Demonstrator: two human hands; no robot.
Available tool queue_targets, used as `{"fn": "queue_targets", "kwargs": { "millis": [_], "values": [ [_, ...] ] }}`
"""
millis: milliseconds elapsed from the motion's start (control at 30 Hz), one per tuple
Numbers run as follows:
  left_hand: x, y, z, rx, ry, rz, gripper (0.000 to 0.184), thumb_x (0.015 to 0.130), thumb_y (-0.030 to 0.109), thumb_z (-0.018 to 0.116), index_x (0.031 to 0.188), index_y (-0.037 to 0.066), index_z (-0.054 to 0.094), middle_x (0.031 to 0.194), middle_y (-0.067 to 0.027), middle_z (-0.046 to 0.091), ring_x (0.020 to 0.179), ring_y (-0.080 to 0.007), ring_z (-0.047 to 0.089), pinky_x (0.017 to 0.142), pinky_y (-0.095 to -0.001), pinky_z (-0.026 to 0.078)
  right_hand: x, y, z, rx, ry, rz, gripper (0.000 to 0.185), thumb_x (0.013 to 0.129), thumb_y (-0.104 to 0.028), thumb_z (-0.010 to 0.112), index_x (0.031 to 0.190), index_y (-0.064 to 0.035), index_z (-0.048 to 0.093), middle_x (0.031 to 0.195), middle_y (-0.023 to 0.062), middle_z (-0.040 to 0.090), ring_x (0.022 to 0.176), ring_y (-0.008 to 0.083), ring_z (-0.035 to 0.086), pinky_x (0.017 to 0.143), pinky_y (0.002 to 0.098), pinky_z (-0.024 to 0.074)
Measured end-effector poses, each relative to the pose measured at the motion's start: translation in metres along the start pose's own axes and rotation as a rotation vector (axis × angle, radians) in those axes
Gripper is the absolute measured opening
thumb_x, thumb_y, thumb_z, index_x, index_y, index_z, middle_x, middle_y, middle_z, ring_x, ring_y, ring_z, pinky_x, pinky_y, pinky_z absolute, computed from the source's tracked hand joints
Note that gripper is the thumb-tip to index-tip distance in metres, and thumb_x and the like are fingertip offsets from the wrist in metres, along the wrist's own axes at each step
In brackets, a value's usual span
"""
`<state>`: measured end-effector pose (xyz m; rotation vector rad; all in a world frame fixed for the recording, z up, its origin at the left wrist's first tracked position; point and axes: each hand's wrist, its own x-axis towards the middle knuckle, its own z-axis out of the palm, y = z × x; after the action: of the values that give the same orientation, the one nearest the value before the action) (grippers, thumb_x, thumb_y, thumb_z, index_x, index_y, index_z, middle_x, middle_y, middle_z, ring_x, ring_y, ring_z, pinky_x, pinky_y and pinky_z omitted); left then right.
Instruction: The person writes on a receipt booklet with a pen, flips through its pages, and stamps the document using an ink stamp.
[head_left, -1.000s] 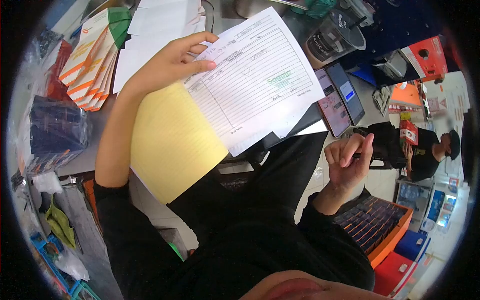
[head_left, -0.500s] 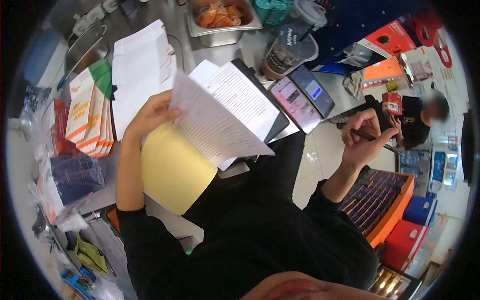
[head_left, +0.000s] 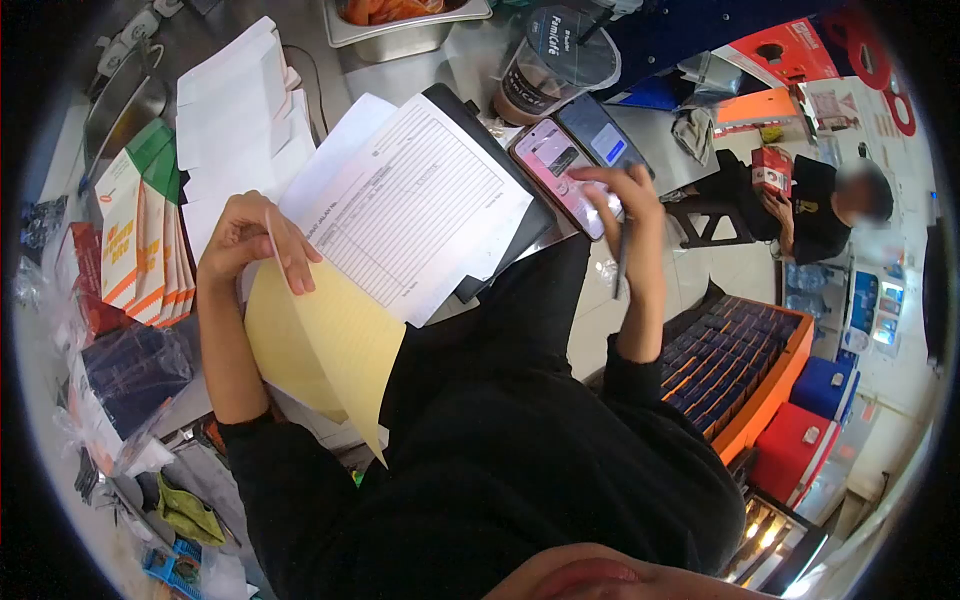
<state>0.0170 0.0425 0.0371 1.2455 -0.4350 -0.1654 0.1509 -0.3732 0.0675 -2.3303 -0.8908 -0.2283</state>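
Observation:
My left hand (head_left: 258,240) is closed on the upper edge of yellow lined paper (head_left: 350,340), whose sheets hang down towards my lap. Beside it lies a white printed form pad (head_left: 430,190) with a ruled table, on a dark clipboard or folder (head_left: 525,235). My right hand (head_left: 635,205) keeps a dark pen (head_left: 621,262) tucked between its fingers. Its fingertips are over the lit pink screen of a phone (head_left: 560,165); whether they touch it I cannot tell. A second phone (head_left: 603,135) with a blue box on its screen lies alongside.
An iced drink cup (head_left: 545,75) stands behind the phones, near a metal pan (head_left: 400,38) of orange packets. White folded cartons (head_left: 245,120) and orange-white boxes (head_left: 150,230) lie left. An orange crate (head_left: 765,385) stands right; a person (head_left: 815,210) holding a red box is beyond.
My left hand has turned the white sheet over, baring the form, and now grips yellow paper. My right hand has moved left to the phone, pen still in it.

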Motion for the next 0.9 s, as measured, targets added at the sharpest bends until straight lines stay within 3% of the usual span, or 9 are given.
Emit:
{"fn": "queue_targets", "kwargs": {
  "millis": [67,133,233,433,533,633,667,767,900],
  "values": [
    [0.001,0.003,0.001,0.026,-0.024,-0.010,0.044,0.093,0.043,0.066,0.071,0.004,0.063,0.061,-0.0175,0.069,0.057,-0.0324,0.072,0.072,-0.0414,0.060,0.013,-0.001,0.018,0.036,-0.071,-0.017,0.018,0.086,-0.016,0.072,0.102,-0.0070,0.070,0.110,0.0038,0.073,0.086,0.0259,0.049,0.082,0.0339,0.0427],
    [0.005,0.011,0.007,0.050,-0.043,-0.004,0.048,0.094,0.045,0.064,0.071,0.004,0.064,0.061,-0.0174,0.069,0.057,-0.0325,0.072,0.072,-0.0419,0.060,0.023,0.001,0.031,0.024,-0.089,-0.031,0.019,0.086,-0.018,0.073,0.100,-0.0066,0.070,0.109,0.0040,0.073,0.089,0.0268,0.050,0.083,0.0354,0.0429],
    [0.001,0.010,0.002,-0.049,-0.078,-0.017,0.021,0.089,0.011,0.060,0.074,-0.003,0.065,0.067,-0.0198,0.070,0.065,-0.0331,0.073,0.080,-0.0430,0.058,0.027,0.010,0.047,-0.029,-0.072,-0.085,0.021,0.085,-0.022,0.073,0.102,-0.0105,0.072,0.093,0.0053,0.070,0.090,0.0284,0.050,0.082,0.0375,0.0428],
    [-0.002,0.005,-0.005,-0.005,-0.079,0.001,0.022,0.090,0.013,0.060,0.073,-0.001,0.065,0.068,-0.0203,0.070,0.062,-0.0329,0.073,0.082,-0.0437,0.058,0.004,0.012,0.020,-0.154,0.017,0.079,0.009,0.089,-0.020,0.071,0.088,-0.0118,0.075,0.078,0.0105,0.060,0.082,0.0269,0.050,0.077,0.0363,0.0428],
    [-0.002,0.004,-0.009,-0.008,-0.090,-0.057,0.027,0.089,0.021,0.063,0.070,0.003,0.066,0.066,-0.0154,0.070,0.077,-0.0360,0.073,0.098,-0.0511,0.050,-0.009,0.015,0.003,-0.012,0.122,0.138,0.021,0.097,-0.017,0.063,0.081,-0.0077,0.074,0.073,0.0099,0.058,0.073,0.0222,0.050,0.067,0.0317,0.0413],
    [0.011,0.000,-0.007,0.278,-0.055,0.170,0.033,0.088,0.032,0.065,0.065,0.008,0.065,0.065,-0.0103,0.069,0.101,-0.0413,0.068,0.112,-0.0604,0.031,-0.020,0.015,-0.009,0.054,0.245,0.198,0.032,0.101,-0.019,0.057,0.077,-0.0033,0.070,0.069,0.0076,0.060,0.070,0.0190,0.050,0.065,0.0311,0.0408],
    [0.006,-0.002,-0.016,0.306,-0.068,0.069,0.036,0.082,0.041,0.067,0.062,0.011,0.065,0.082,-0.0118,0.071,0.123,-0.0451,0.053,0.114,-0.0673,0.016,-0.023,0.018,-0.007,0.117,0.323,0.231,0.042,0.105,-0.022,0.050,0.071,-0.0002,0.064,0.063,0.0055,0.061,0.067,0.0139,0.050,0.064,0.0297,0.0406],
    [0.007,-0.005,-0.011,0.268,-0.020,0.059,0.031,0.077,0.039,0.070,0.065,0.011,0.068,0.108,-0.0205,0.067,0.134,-0.0474,0.042,0.114,-0.0691,0.014,-0.024,-0.001,-0.017,0.203,0.442,0.343,0.046,0.105,-0.024,0.048,0.068,0.0004,0.060,0.059,0.0045,0.060,0.060,0.0105,0.049,0.062,0.0273,0.0401],
    [0.004,-0.003,-0.008,0.214,-0.043,0.013,0.025,0.075,0.033,0.072,0.066,0.010,0.071,0.127,-0.0261,0.059,0.142,-0.0495,0.031,0.115,-0.0693,0.010,-0.024,-0.008,-0.022,0.328,0.513,0.368,0.049,0.106,-0.028,0.046,0.069,0.0009,0.062,0.054,0.0029,0.058,0.057,0.0081,0.046,0.058,0.0256,0.0368]
  ]
}}
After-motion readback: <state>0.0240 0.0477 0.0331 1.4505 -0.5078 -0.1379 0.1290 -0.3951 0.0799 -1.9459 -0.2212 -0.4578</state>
